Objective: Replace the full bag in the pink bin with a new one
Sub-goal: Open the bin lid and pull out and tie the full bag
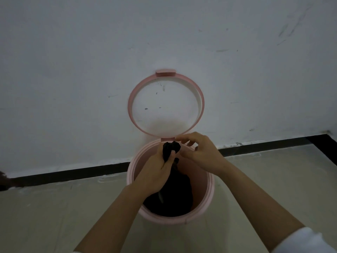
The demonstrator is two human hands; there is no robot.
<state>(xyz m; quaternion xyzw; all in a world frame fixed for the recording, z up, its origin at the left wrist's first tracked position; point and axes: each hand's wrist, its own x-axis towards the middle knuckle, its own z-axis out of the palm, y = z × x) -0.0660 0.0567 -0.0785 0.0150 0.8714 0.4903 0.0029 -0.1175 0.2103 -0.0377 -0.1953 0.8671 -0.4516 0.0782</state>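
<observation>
**Black bag gathered at the bin's mouth**

A scuffed white wall (73, 70) and beige floor (45, 216) frame the pink bin (209, 194), its lid (166, 105) swung up at twelve o'clock. The left hand (156, 168) has its grip closed around the bunched neck of the black bag (173, 196), whose bulk sits inside the bin. At two o'clock of that neck, the right hand (200, 152) hovers, fingers loosely curled, holding nothing.

Dim, flat light; soft focus, wide-angle edge bending.
</observation>
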